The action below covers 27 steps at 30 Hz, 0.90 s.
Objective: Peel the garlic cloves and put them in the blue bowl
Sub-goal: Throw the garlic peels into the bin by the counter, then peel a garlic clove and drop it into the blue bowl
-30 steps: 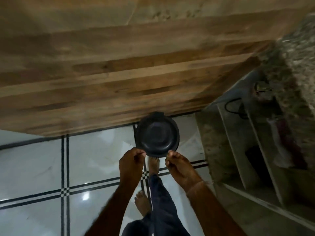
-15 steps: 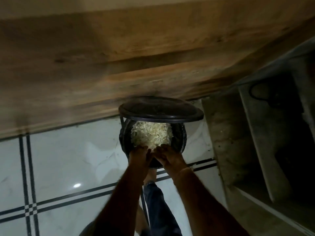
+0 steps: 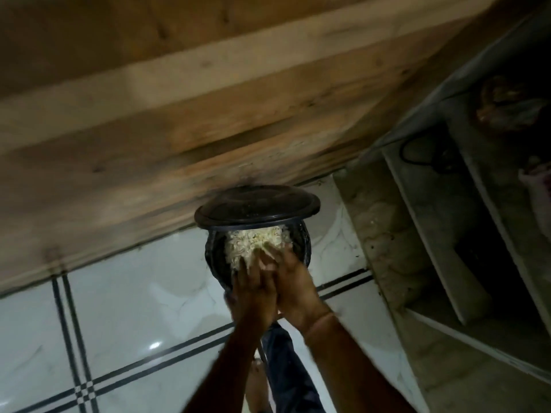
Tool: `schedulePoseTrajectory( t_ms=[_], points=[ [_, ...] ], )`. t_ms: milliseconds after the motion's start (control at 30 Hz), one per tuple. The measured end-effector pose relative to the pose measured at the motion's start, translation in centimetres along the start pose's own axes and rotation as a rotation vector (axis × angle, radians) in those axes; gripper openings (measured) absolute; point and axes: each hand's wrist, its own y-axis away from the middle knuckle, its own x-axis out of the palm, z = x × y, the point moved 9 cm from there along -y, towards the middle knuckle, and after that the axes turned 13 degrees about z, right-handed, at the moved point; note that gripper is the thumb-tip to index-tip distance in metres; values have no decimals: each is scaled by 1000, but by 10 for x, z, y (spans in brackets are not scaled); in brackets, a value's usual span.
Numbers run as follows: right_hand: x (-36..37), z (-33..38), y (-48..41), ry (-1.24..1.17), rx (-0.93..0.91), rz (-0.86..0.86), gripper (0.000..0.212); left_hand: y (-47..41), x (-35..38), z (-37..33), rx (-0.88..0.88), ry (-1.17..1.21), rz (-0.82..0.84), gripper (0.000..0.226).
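Garlic peelings [image 3: 253, 242], a pale, shredded heap, lie inside a dark round bin [image 3: 304, 248] near the middle of the view. Its lid [image 3: 256, 204] is tipped up at the bin's 12 o'clock edge. The picture is dim and blurred, so whether any whole cloves sit among the scraps cannot be told.

Both arms reach in from 6 o'clock, and the hands meet side by side over the bin's 6 o'clock rim. The left hand [image 3: 253, 293] has its fingers stretched forward and grips nothing that shows. The right hand [image 3: 295, 281] is flat too, with its fingertips [image 3: 268, 259] touching the near edge of the heap.

The bin stands on a glossy white tiled floor [image 3: 125, 293] with faint marble veining. The floor fills the view from 6 to 9 o'clock. Paired dark lines [image 3: 86, 389] cross it and meet in a small check pattern at 7 o'clock, and a light glint [image 3: 155, 345] shows near them. A broad wooden panel [image 3: 179, 99] with streaky brown grain covers everything from 9 round to 1 o'clock, and the back of the bin is right against its lower edge. At 3 o'clock are rough grey shelves [image 3: 432, 234] with slanting dividers, and a black cable [image 3: 417, 150] loops at their upper end. Below the hands, at 6 o'clock, a leg in dark trousers [image 3: 286, 368] and a bare foot [image 3: 256, 380] show.
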Motion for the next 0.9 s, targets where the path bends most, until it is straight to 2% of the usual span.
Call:
schedulePoseTrajectory(
  t_ms=[33, 100, 133, 200, 267, 333, 400, 500, 533, 633, 767, 900],
  points=[
    [6, 17, 26, -112, -53, 55, 59, 0, -11, 9, 16, -144, -68, 63],
    [5, 44, 92, -70, -149, 68, 51, 37, -16, 5, 72, -214, -27, 67],
    [-2, 56, 128, 22, -213, -2, 41, 68, -14, -7, 131, -248, -5, 65],
    [-14, 71, 203, 248, -412, -132, 27, 156, -6, -51, 276, -401, -99, 60],
    [-20, 75, 275, 371, -514, -214, 23, 237, 14, -76, 444, -384, -121, 54],
    [-33, 67, 342, 485, -569, -288, 22, 302, 50, -88, 563, -450, -67, 46],
    [-50, 56, 403, 600, -627, -368, 31, 356, 90, -94, 682, -571, -26, 44],
    [-78, 47, 486, 705, -722, -517, 41, 423, 149, -109, 837, -628, 60, 43],
    [-93, 44, 512, 702, -753, -558, 41, 442, 172, -116, 878, -656, 80, 43],
    [-144, 33, 581, 673, -839, -680, 22, 484, 241, -133, 973, -703, 167, 41],
    [-235, 20, 650, 628, -869, -830, 34, 514, 347, -158, 1082, -774, 213, 40],
    [-337, -9, 706, 563, -851, -929, 30, 532, 467, -165, 1089, -786, 330, 36]
  ],
)
